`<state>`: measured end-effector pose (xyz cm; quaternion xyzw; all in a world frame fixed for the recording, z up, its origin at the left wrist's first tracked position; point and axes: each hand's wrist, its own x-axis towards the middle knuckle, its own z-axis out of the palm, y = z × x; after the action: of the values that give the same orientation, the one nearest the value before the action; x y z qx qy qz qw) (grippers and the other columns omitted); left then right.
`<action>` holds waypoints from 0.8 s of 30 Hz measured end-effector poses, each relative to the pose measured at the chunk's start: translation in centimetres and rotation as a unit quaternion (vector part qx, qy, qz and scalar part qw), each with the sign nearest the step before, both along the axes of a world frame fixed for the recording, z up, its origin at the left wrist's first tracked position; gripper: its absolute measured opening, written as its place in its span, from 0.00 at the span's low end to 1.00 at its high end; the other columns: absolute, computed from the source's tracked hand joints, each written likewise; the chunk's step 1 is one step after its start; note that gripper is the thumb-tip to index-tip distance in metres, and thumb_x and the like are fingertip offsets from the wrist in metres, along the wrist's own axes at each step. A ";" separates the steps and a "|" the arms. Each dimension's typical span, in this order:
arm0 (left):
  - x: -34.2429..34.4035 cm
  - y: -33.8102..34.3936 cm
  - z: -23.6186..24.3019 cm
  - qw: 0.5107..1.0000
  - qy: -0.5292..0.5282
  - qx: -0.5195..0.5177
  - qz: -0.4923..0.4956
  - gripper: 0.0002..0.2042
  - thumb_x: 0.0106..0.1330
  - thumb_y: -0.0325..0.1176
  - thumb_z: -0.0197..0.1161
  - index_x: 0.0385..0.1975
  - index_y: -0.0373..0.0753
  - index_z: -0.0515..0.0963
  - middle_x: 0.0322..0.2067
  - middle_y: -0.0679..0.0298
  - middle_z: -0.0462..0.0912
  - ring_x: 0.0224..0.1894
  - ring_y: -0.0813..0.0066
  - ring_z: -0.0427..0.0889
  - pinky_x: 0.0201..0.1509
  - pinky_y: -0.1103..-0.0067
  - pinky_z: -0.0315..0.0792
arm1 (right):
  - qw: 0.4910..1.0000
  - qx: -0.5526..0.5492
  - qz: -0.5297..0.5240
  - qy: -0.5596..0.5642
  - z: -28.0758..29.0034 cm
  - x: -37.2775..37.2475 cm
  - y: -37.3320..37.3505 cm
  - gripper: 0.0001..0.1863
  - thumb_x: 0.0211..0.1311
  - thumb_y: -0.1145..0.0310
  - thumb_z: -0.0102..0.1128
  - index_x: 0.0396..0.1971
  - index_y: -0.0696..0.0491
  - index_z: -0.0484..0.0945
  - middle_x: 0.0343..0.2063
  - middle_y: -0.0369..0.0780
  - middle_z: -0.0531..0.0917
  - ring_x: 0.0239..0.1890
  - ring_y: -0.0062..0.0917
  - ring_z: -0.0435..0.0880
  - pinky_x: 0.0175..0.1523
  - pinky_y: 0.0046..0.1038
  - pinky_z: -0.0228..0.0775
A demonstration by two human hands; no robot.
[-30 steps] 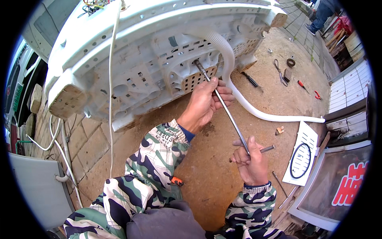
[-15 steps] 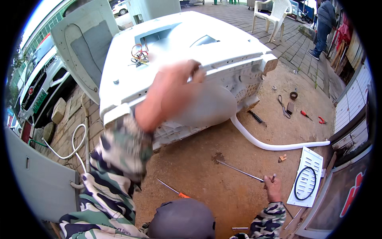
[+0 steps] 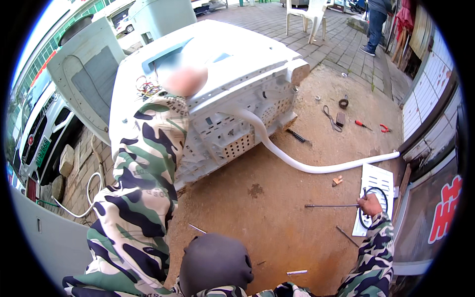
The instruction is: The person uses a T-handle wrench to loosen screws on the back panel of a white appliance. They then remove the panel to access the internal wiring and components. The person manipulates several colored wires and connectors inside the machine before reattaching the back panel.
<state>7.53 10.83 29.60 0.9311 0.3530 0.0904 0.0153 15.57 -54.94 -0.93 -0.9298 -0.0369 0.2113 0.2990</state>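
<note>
A white appliance body lies tipped over with its perforated base toward me. My left hand is blurred on its top, beside loose coloured wires, its fingers too smeared to read. My right hand, low at the right, is closed on a long metal wrench with a crossbar, over a white slotted panel and a black ring. A white corrugated hose runs from the base across the ground.
Scissors, a tape roll, a screwdriver and pliers lie rightward. A plastic chair and a standing person are behind, a car at left, a framed glass panel at right.
My left hand has left the wrench and risen onto the appliance's top. My right hand has pulled the wrench out of the base and carried it right. My view has widened upward.
</note>
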 end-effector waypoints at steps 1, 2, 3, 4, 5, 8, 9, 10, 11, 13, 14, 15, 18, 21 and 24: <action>0.1 -1.6 0.2 0.998 0.026 -0.049 0.006 0.36 0.74 0.61 0.44 0.45 0.30 0.85 0.45 0.43 0.86 0.47 0.52 0.85 0.53 0.60 0.75 | 0.999 -0.040 0.010 -0.001 1.4 0.4 -1.1 0.17 0.61 0.62 0.65 0.24 0.63 0.86 0.16 0.45 0.83 0.20 0.29 0.83 0.29 0.34 0.76; -0.4 0.8 -0.1 0.998 -0.031 0.058 -0.020 0.35 0.74 0.61 0.44 0.44 0.30 0.85 0.44 0.42 0.86 0.46 0.51 0.85 0.52 0.60 0.75 | 0.998 -0.061 0.025 -0.021 1.2 0.9 -0.7 0.17 0.59 0.60 0.67 0.27 0.62 0.88 0.20 0.48 0.86 0.25 0.33 0.87 0.36 0.36 0.79; -0.7 1.7 -0.7 0.991 -0.062 0.111 -0.041 0.35 0.74 0.61 0.44 0.43 0.31 0.85 0.43 0.42 0.86 0.45 0.50 0.85 0.51 0.60 0.75 | 0.995 -0.079 0.045 -0.044 0.4 1.7 -1.2 0.17 0.58 0.60 0.68 0.27 0.63 0.87 0.22 0.49 0.87 0.28 0.35 0.89 0.38 0.36 0.79; -1.3 2.9 -1.5 0.980 -0.087 0.170 -0.056 0.34 0.74 0.61 0.44 0.42 0.31 0.85 0.42 0.42 0.87 0.44 0.49 0.85 0.50 0.59 0.75 | 0.995 -0.070 0.065 -0.039 0.1 2.1 -1.0 0.16 0.59 0.61 0.67 0.24 0.61 0.85 0.18 0.45 0.84 0.22 0.30 0.85 0.31 0.34 0.75; -2.3 1.7 -1.8 0.979 -0.085 0.175 -0.055 0.34 0.74 0.61 0.44 0.41 0.31 0.85 0.41 0.41 0.87 0.43 0.49 0.86 0.49 0.59 0.75 | 0.993 -0.072 0.084 -0.030 0.7 2.3 -1.5 0.16 0.61 0.63 0.66 0.21 0.60 0.83 0.14 0.40 0.81 0.16 0.25 0.80 0.23 0.32 0.72; -2.8 2.5 -4.6 0.979 -0.092 0.162 -0.077 0.33 0.75 0.60 0.45 0.37 0.32 0.84 0.35 0.45 0.87 0.38 0.51 0.85 0.45 0.58 0.75 | 0.991 -0.095 0.094 0.017 3.9 1.4 -0.9 0.15 0.65 0.65 0.64 0.21 0.60 0.84 0.13 0.39 0.81 0.15 0.23 0.79 0.23 0.31 0.71; -3.3 1.9 -4.5 0.973 -0.109 0.192 -0.074 0.32 0.75 0.60 0.45 0.36 0.32 0.84 0.33 0.46 0.87 0.35 0.52 0.85 0.42 0.59 0.75 | 0.990 -0.086 0.105 0.029 5.0 1.0 -0.2 0.16 0.66 0.65 0.63 0.22 0.61 0.84 0.14 0.39 0.81 0.15 0.23 0.78 0.23 0.31 0.71; -3.9 1.4 -4.4 0.965 -0.123 0.219 -0.071 0.32 0.75 0.60 0.46 0.34 0.33 0.83 0.30 0.48 0.86 0.32 0.53 0.85 0.39 0.60 0.74 | 0.990 -0.081 0.112 0.034 5.0 1.0 -0.4 0.16 0.66 0.65 0.63 0.22 0.61 0.84 0.14 0.39 0.82 0.15 0.23 0.78 0.23 0.30 0.71; -4.6 1.3 -4.9 0.958 -0.138 0.243 -0.066 0.32 0.74 0.60 0.46 0.33 0.33 0.82 0.28 0.50 0.86 0.30 0.55 0.84 0.37 0.61 0.74 | 0.989 -0.081 0.119 0.033 5.2 1.1 -0.7 0.17 0.67 0.65 0.62 0.22 0.62 0.84 0.14 0.39 0.82 0.15 0.23 0.78 0.23 0.30 0.71; -6.3 -0.3 -6.8 0.938 -0.171 0.297 -0.056 0.31 0.74 0.60 0.48 0.32 0.33 0.82 0.26 0.49 0.85 0.29 0.54 0.84 0.36 0.60 0.74 | 0.988 -0.101 0.095 0.062 5.9 0.7 -0.9 0.16 0.66 0.65 0.63 0.23 0.62 0.85 0.14 0.41 0.82 0.17 0.26 0.80 0.26 0.33 0.72; -7.2 -1.9 -7.3 0.933 -0.181 0.308 -0.047 0.31 0.74 0.60 0.48 0.32 0.32 0.82 0.25 0.49 0.84 0.29 0.53 0.84 0.36 0.60 0.74 | 0.990 -0.089 0.087 0.070 5.7 0.7 -1.7 0.16 0.66 0.65 0.63 0.23 0.62 0.85 0.14 0.41 0.82 0.17 0.25 0.80 0.26 0.32 0.71; -8.0 -3.7 -7.4 0.943 -0.171 0.281 -0.042 0.30 0.73 0.60 0.49 0.32 0.33 0.81 0.25 0.48 0.84 0.30 0.51 0.85 0.37 0.59 0.74 | 0.991 -0.077 0.079 0.078 5.3 0.7 -2.5 0.16 0.67 0.65 0.62 0.24 0.62 0.85 0.14 0.40 0.82 0.17 0.24 0.80 0.25 0.32 0.71; -8.0 -8.6 -10.5 0.959 -0.175 0.216 -0.045 0.29 0.73 0.60 0.52 0.31 0.34 0.80 0.25 0.47 0.84 0.31 0.49 0.85 0.38 0.58 0.74 | 0.992 -0.086 0.066 0.064 4.4 0.3 -5.1 0.16 0.67 0.66 0.62 0.26 0.64 0.84 0.15 0.41 0.82 0.17 0.25 0.79 0.25 0.32 0.71; -7.9 -10.5 -10.2 0.948 -0.183 0.259 -0.043 0.28 0.73 0.59 0.54 0.29 0.35 0.78 0.25 0.48 0.83 0.30 0.49 0.84 0.37 0.58 0.73 | 0.994 -0.035 0.086 0.052 2.7 0.1 -6.3 0.16 0.68 0.65 0.61 0.27 0.65 0.84 0.16 0.42 0.82 0.19 0.26 0.80 0.28 0.34 0.72; -9.2 -11.1 -9.8 0.945 -0.181 0.268 -0.041 0.27 0.73 0.57 0.56 0.28 0.35 0.78 0.25 0.49 0.83 0.30 0.48 0.83 0.36 0.58 0.73 | 0.995 -0.027 0.091 0.038 2.6 -0.3 -7.2 0.17 0.68 0.65 0.61 0.27 0.65 0.83 0.16 0.42 0.81 0.19 0.26 0.80 0.29 0.34 0.72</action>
<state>-1.62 -0.29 19.79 0.8826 0.2685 0.3476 -0.1675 15.31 -62.15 1.68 -0.9217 -0.1039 0.2735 0.2546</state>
